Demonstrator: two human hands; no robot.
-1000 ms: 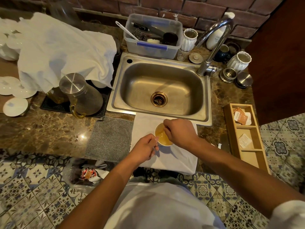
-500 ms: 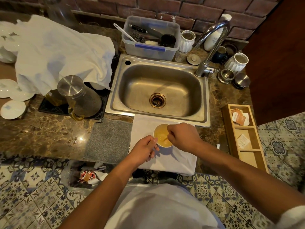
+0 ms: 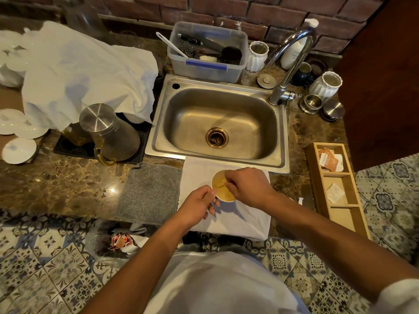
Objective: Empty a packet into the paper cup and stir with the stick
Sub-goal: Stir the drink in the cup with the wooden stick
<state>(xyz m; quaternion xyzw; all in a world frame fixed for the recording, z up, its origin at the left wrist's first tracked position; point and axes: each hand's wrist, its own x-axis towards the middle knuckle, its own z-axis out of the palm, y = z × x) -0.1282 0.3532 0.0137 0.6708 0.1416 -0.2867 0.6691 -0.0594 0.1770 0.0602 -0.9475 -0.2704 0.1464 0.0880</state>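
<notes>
Since the earlier frame the right hand [image 3: 247,186] had swung the stick [image 3: 221,185] round inside the paper cup [image 3: 223,194], fingers pinched on it. The left hand [image 3: 199,203] curled closed against the cup's side, steadying it. Stirring was under way; next seemed more gentle circling without tipping.

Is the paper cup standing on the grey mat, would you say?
No, the cup stands on the white cloth, beside the grey mat.

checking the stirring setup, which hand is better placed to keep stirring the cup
Right. The right hand is over the paper cup, pinching the stick that dips into the liquid. The left hand grips the cup's near side, steadying it.
</notes>
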